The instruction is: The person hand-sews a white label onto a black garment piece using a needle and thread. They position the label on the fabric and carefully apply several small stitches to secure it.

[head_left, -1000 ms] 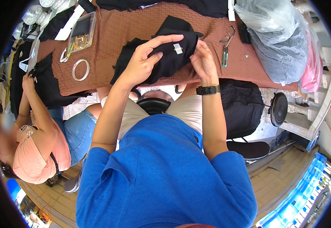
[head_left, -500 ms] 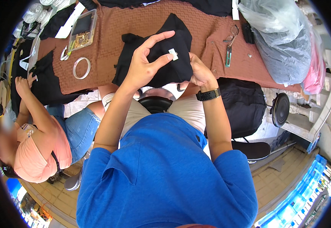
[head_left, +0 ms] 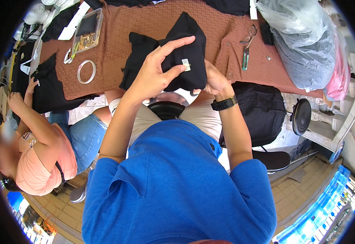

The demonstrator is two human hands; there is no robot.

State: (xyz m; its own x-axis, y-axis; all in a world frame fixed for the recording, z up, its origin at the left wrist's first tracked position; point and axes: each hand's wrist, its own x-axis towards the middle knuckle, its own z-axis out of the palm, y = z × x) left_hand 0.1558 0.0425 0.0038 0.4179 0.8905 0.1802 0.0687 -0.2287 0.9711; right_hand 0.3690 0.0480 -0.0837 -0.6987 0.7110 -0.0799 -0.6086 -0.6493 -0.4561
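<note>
A dark, folded black cloth (head_left: 196, 36) is held up before me at the table's near edge. On its face sits a small white label (head_left: 187, 62) with a tiny gold-coloured piece. My left hand (head_left: 154, 75) is at the cloth's left side, its thumb tip against the label and its index finger stretched above; the remaining fingers are hidden. Wearing a black watch (head_left: 224, 103), my right hand (head_left: 216, 80) grips the cloth's right edge, with most fingertips out of sight behind it.
The brown-covered table (head_left: 116, 28) carries a clear box (head_left: 99, 30) with gold-coloured pieces, a tape roll (head_left: 86, 72), teal-handled snips (head_left: 245, 59) and eyeglasses (head_left: 248, 34). Large plastic bags (head_left: 303, 44) stand at right. At left, a person (head_left: 45, 162) handles more black cloth (head_left: 49, 87).
The label and my left thumb have shifted slightly toward me. My left index finger extends a little farther right. The person's hand at left has moved a bit.
</note>
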